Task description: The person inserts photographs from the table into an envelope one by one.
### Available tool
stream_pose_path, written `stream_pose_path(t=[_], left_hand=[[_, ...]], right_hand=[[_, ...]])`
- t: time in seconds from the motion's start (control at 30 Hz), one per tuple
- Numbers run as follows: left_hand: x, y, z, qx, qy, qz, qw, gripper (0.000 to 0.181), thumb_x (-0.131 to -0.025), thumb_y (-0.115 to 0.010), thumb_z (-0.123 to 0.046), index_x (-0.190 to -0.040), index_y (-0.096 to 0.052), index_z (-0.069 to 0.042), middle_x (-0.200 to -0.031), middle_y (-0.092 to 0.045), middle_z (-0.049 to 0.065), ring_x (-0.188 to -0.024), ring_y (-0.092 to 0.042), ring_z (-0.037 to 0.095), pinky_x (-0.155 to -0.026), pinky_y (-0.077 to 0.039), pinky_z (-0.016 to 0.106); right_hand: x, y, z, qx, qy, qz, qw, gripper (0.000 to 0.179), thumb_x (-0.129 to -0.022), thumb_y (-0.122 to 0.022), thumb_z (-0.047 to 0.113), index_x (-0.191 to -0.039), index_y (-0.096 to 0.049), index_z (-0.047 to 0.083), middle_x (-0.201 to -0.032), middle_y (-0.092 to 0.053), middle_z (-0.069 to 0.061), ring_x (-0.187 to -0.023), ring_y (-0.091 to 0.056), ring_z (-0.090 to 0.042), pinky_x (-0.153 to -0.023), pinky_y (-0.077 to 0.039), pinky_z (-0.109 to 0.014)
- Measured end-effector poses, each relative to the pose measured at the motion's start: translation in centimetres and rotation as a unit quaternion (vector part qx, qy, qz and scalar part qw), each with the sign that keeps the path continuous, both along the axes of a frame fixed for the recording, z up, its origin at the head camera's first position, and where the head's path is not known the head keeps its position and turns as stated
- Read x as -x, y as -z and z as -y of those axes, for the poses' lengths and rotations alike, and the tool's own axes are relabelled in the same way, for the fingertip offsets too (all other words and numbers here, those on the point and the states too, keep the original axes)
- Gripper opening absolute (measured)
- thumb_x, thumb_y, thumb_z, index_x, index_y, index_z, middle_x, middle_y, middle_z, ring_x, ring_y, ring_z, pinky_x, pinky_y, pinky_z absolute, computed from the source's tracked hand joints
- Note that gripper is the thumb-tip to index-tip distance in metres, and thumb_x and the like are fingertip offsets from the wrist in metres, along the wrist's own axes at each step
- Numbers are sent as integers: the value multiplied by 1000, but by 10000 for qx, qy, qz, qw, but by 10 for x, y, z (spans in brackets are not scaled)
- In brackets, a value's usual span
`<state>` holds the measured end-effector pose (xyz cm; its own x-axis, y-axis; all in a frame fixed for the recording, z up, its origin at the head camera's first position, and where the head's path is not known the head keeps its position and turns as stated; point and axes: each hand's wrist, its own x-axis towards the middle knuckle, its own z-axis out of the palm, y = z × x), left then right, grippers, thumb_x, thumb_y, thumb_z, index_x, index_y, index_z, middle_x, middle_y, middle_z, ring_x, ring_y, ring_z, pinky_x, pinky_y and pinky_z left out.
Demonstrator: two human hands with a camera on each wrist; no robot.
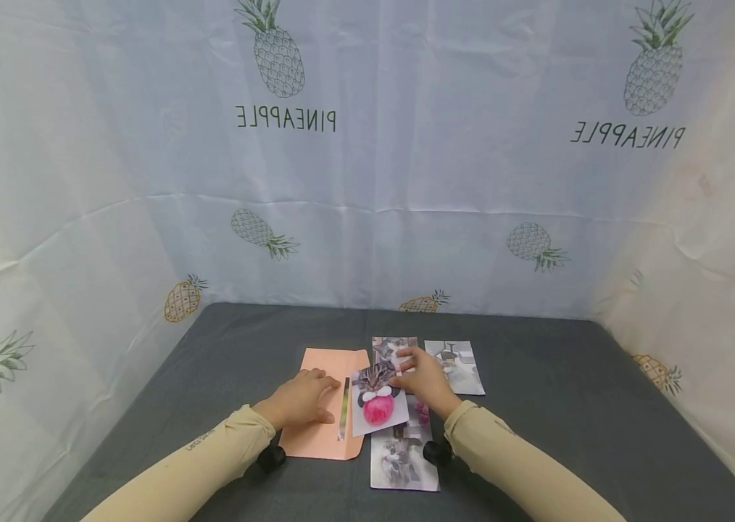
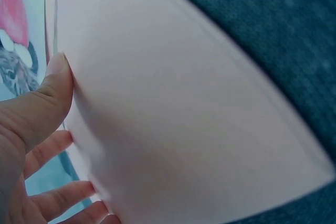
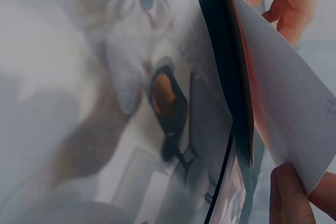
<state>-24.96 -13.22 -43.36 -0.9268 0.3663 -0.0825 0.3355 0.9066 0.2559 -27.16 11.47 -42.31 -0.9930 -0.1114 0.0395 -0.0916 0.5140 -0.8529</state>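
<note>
We see the right hand (image 1: 425, 380) pinching a cat photo (image 1: 377, 409) by its upper right edge, the card held aslant with a pink ball on its printed face. Its left edge lies over the envelope's flap (image 1: 356, 442), just beside the opening, while its other side overlaps the photos beneath. The left hand (image 1: 300, 399) has its thumb and fingertips on a peach envelope (image 1: 305, 446), set apart along the edge of the opening; we cannot tell whether they pinch the paper. A narrow green strip (image 1: 345, 399) shows at that opening. Around the right hand we find a kitten photo (image 1: 400, 467) nearer us, another cat photo (image 1: 393, 346) beyond, and a pale photo (image 1: 465, 373) to the right. All lie on a dark table (image 1: 537, 406) before a pineapple-print curtain (image 1: 446, 159).
</note>
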Motion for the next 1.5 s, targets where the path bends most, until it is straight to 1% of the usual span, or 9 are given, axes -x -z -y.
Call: stream_pose_path(t=[0.3,0.4,0.57,0.83,0.97,1.2,1.3,1.43,1.5], left_hand=[[1,0,0,-4,-50,30,10000,57,-75,-81,-37,-125,-63,-15,-137,-52,16,-126,-48,36,-99,-44,54],[1,-1,0,-11,-75,57,10000,57,-75,-81,-37,-125,-63,-15,-137,-52,16,-126,-48,36,-99,-44,55],[0,-2,-1,18,-102,96,9999,58,-74,-82,-38,-125,-63,-16,-137,-52,16,-125,-48,35,-99,-44,54],[1,-3,-1,-11,-85,97,9999,59,-75,-81,-37,-126,-63,-15,-138,-52,16,-126,-48,37,-100,-43,55],[2,-1,0,-33,-83,93,9999,59,-74,-82,-38,-126,-63,-16,-138,-52,16,-126,-48,37,-100,-44,55],[3,0,-1,1,-104,86,9999,60,-73,-82,-39,-125,-63,-16,-138,-52,16,-126,-48,37,-99,-44,55],[2,-1,-2,10,-147,124,9998,60,-73,-82,-39,-125,-63,-16,-138,-52,16,-126,-47,36,-99,-44,55],[1,-2,-3,-22,-171,155,9997,60,-73,-82,-40,-125,-63,-17,-138,-52,16,-126,-48,36,-99,-44,56],[0,-2,-3,-41,-170,161,9997,60,-73,-82,-39,-125,-63,-17,-138,-52,16,-126,-48,36,-99,-44,56]], right_hand=[[11,-8,9,-444,-16,125,9989,50,-75,-80,5,-121,-60,-1,-96,-66,-13,-74,-64,-18,-65,-57,-32],[12,-10,12,-470,-26,199,9987,49,-75,-80,2,-120,-61,-2,-95,-65,-12,-72,-64,-17,-64,-58,-32],[15,-12,15,-512,-122,162,9985,48,-74,-79,-2,-118,-61,-5,-91,-64,-12,-68,-62,-16,-61,-57,-31],[14,-19,18,-598,-198,220,9978,48,-73,-80,-3,-117,-62,-5,-91,-66,-12,-70,-62,-17,-61,-57,-31],[15,-17,20,-628,-270,217,9974,49,-73,-80,-2,-118,-62,-5,-92,-66,-12,-70,-62,-17,-62,-57,-30],[15,-11,24,-463,-379,299,9978,50,-75,-79,-2,-121,-60,-5,-94,-64,-13,-70,-63,-17,-65,-58,-31],[14,-7,26,-385,-457,255,9979,50,-75,-79,-3,-121,-59,-5,-94,-64,-14,-69,-62,-17,-64,-57,-31],[14,-1,29,-241,-445,251,9984,48,-74,-79,-3,-119,-61,-4,-92,-62,-13,-67,-60,-16,-62,-56,-30],[14,2,31,-254,-411,177,9987,47,-73,-79,-3,-117,-62,-4,-90,-62,-12,-66,-58,-15,-60,-55,-29]])
